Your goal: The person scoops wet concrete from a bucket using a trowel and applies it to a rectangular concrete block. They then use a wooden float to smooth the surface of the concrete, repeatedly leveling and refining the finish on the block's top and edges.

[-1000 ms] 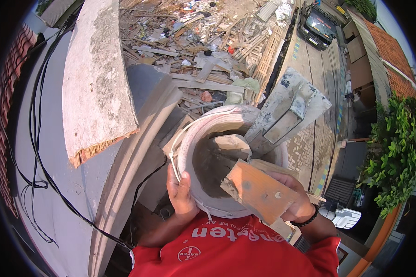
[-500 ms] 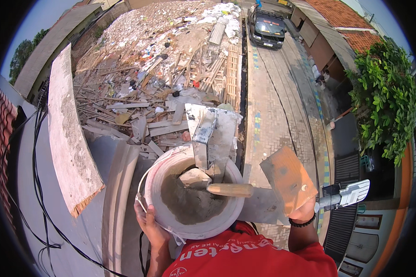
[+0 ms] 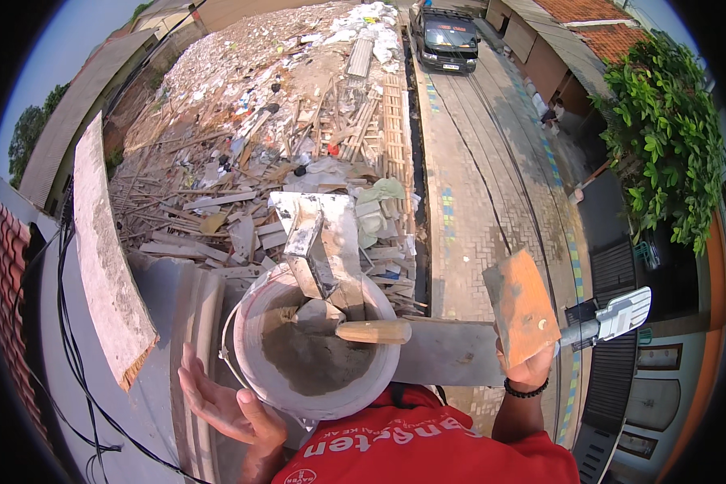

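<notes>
**Orange board in the right hand, left hand free beside the bucket**

The orange board (image 3: 523, 306), marked with grey smears, is held up to the right of the bucket (image 3: 323, 406), well apart from its rim. The person's right hand (image 3: 528, 365) grasps it at its lower edge, with a dark beaded bracelet (image 3: 527, 390) round the wrist. The left hand (image 3: 232, 410) is released, fingers spread, just beside the bucket's near left rim; whether the thumb touches the wall cannot be told.

Inside the bucket lies grey wet mortar (image 3: 319, 367). A trowel rests in it, its wooden handle (image 3: 375, 331) reaching over the right rim. At the far rim a mortar-smeared slab (image 3: 340, 234) with a box-like part leans outward, its lower end inside. A wire handle (image 3: 227, 331) hangs at the left rim.

A grey plank (image 3: 452, 355) extends from near the bucket's right side toward the right hand. Farther out, a pale curved panel (image 3: 109, 258) rises at left; rubble (image 3: 250, 161) spreads beyond the bucket, beside a paved lane (image 3: 476, 185) with a black vehicle (image 3: 448, 40).
</notes>
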`<state>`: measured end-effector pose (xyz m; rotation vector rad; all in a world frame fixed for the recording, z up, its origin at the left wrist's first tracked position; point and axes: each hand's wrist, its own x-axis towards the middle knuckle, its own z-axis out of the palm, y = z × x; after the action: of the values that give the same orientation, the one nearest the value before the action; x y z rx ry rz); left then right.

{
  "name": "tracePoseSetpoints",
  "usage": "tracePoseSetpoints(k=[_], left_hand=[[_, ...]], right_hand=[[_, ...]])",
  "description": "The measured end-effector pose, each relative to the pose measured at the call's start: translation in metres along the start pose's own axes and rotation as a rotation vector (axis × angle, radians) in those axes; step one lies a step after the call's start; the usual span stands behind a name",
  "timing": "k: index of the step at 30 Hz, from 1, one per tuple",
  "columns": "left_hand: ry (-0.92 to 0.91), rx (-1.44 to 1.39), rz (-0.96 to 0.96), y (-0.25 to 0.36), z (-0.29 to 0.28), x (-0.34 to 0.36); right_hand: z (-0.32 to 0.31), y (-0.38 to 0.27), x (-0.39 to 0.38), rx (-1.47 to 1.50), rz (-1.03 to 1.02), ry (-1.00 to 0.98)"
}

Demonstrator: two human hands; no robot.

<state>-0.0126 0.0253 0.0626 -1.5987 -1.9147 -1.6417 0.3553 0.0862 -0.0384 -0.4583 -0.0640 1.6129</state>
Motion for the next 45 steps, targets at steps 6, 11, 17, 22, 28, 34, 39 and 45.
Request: tracePoseSetpoints(k=[6, 11, 17, 22, 28, 34, 39, 45], left_hand=[[-0.452, -0.460, 0.225, 0.048, 0.027, 0.046], [-0.852, -0.631, 0.243, 0.114, 0.088, 0.072], [-1.087, -0.576, 0.229, 0.153, 0.184, 0.031], [-1.345, -0.365, 0.109, 0.140, 0.260, -0.018], [-1.620, -0.022, 0.130, 0.114, 0.305, -0.061], [-1.765, -0.111, 0.036, 0.089, 0.324, -0.120], [-1.927, -0.196, -0.049, 0.081, 0.319, -0.140], [-2.074, -0.163, -0.094, 0.072, 0.331, -0.151]], right_hand=[[0.010, -0.013, -0.015, 0.059, -0.122, -0.005], [0.007, -0.035, -0.029, 0.203, -0.152, -0.165], [-0.010, -0.059, -0.064, 0.212, -0.398, -0.067], [-0.058, -0.076, -0.101, 0.194, -0.599, 0.019], [-0.084, -0.079, -0.152, 0.152, -0.808, 0.122], [-0.117, -0.068, -0.196, 0.110, -0.841, 0.261], [-0.165, -0.061, -0.224, -0.107, -0.806, 0.539], [-0.183, -0.056, -0.212, -0.134, -0.633, 0.559]])
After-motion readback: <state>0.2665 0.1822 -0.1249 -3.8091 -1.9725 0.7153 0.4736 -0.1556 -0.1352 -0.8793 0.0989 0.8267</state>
